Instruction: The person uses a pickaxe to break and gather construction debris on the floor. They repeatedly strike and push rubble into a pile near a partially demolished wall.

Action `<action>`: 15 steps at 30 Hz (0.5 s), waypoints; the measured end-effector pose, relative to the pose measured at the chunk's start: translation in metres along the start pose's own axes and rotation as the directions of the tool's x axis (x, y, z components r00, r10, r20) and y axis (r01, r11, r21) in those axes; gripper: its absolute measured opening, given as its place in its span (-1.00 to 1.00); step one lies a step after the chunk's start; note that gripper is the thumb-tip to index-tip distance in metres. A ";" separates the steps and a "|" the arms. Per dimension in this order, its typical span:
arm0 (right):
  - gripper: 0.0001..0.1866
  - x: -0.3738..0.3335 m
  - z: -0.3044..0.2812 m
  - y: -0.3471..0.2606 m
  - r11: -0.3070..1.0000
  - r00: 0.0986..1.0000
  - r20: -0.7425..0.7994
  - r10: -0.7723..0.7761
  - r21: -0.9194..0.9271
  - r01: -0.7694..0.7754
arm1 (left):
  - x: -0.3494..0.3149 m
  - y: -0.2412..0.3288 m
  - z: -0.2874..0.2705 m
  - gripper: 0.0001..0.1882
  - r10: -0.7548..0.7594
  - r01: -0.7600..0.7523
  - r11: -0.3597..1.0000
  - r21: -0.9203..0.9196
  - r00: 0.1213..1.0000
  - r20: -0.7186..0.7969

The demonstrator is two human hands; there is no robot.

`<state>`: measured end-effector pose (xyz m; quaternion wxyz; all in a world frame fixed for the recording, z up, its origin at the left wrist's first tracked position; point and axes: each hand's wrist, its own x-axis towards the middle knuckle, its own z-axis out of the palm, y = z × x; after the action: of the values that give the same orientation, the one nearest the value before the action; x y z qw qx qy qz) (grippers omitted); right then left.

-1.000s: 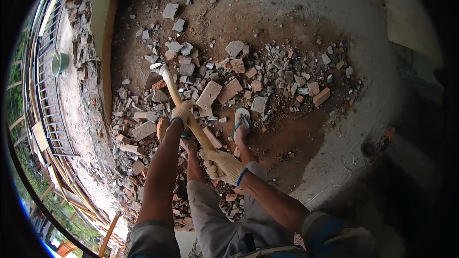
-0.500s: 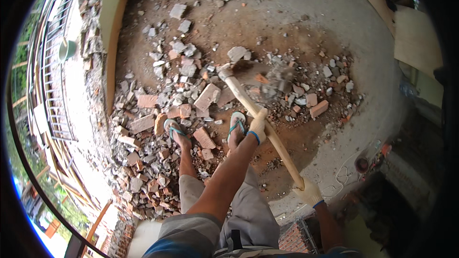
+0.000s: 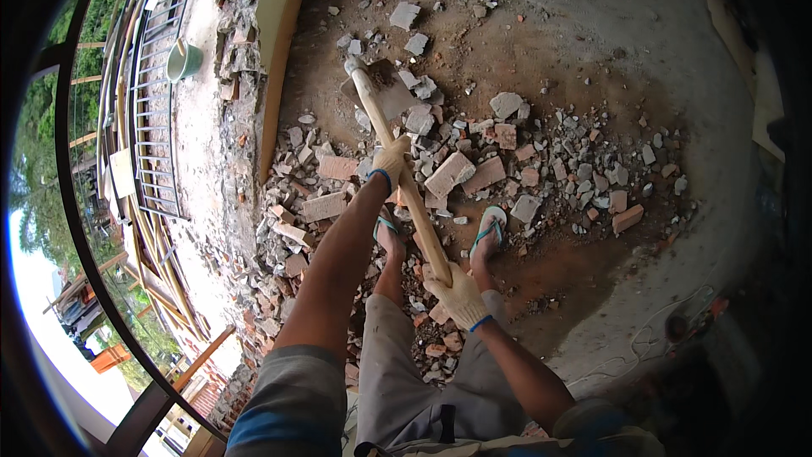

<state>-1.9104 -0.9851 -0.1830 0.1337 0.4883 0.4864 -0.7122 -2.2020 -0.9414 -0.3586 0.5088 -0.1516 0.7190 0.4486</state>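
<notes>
Rubble [image 3: 507,169] is lying spread across the dirt floor [image 3: 541,42]: broken bricks, grey mortar chunks, reddish dust. A person is standing in it, both gloved hands closed round the wooden handle of a hoe [image 3: 397,161]. The left hand [image 3: 391,161] is wrapping fully round the shaft about halfway up, fingers curled tight, nothing else in it. The right hand [image 3: 457,294] is clenching the butt end of the handle, low and close to the body. The hoe is slanting up and to the left from the hands; its flat metal blade [image 3: 385,89] is resting among the loose pieces at the far edge of the heap, just beside two pale stone lumps. Feet in blue flip-flops [image 3: 491,227] are showing either side of the shaft, one sandal partly hidden behind the left forearm. A whole brick [image 3: 450,173] is lying just right of the left hand, touching a second one. To the left, a broken wall edge [image 3: 241,118] is running along the floor, with metal railings [image 3: 156,110] and a green bucket [image 3: 183,61] beyond it.
</notes>
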 end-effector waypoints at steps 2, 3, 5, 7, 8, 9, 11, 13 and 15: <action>-0.60 0.044 0.055 -0.035 0.989 1.000 0.026 -0.015 0.148 0.011 | 0.017 0.038 -0.046 -0.52 0.072 -0.060 0.982 0.177 0.996 -0.060; -0.61 0.066 0.080 -0.053 0.968 0.996 0.070 -0.063 0.249 0.044 | 0.024 0.056 -0.067 -0.54 0.101 -0.085 0.970 0.229 0.993 -0.058; -0.65 0.119 0.137 -0.094 0.936 0.993 0.116 -0.006 0.351 -0.035 | 0.037 0.085 -0.111 -0.54 0.165 -0.134 0.942 0.307 0.983 -0.078; -0.63 0.166 0.192 -0.132 0.841 0.990 0.136 -0.045 0.540 -0.036 | 0.050 0.107 -0.155 -0.52 0.218 -0.161 0.902 0.401 0.971 -0.101; -0.61 0.190 0.219 -0.149 0.797 0.984 0.168 -0.055 0.601 -0.058 | 0.057 0.117 -0.176 -0.52 0.226 -0.151 0.876 0.457 0.968 -0.113; -0.60 0.210 0.245 -0.164 0.774 0.983 0.175 -0.050 0.629 -0.072 | 0.066 0.127 -0.196 -0.50 0.232 -0.127 0.824 0.552 0.965 -0.125; -0.59 0.244 0.297 -0.185 0.694 0.980 0.150 -0.131 0.720 -0.018 | 0.084 0.152 -0.238 -0.38 0.207 0.006 0.621 0.784 0.963 -0.171; -0.61 0.259 0.352 -0.195 0.654 0.983 0.180 -0.043 0.749 -0.109 | 0.091 0.164 -0.275 -0.35 0.234 0.051 0.463 0.885 0.956 -0.177; -0.60 0.249 0.394 -0.186 0.710 0.992 0.127 -0.005 0.699 -0.086 | 0.085 0.157 -0.304 -0.35 0.181 0.105 0.379 0.919 0.966 -0.185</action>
<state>-2.3787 -1.1472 -0.2644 -0.0174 0.4695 0.1592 -0.8683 -2.5257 -1.0775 -0.3315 0.3988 0.1179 0.9086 -0.0400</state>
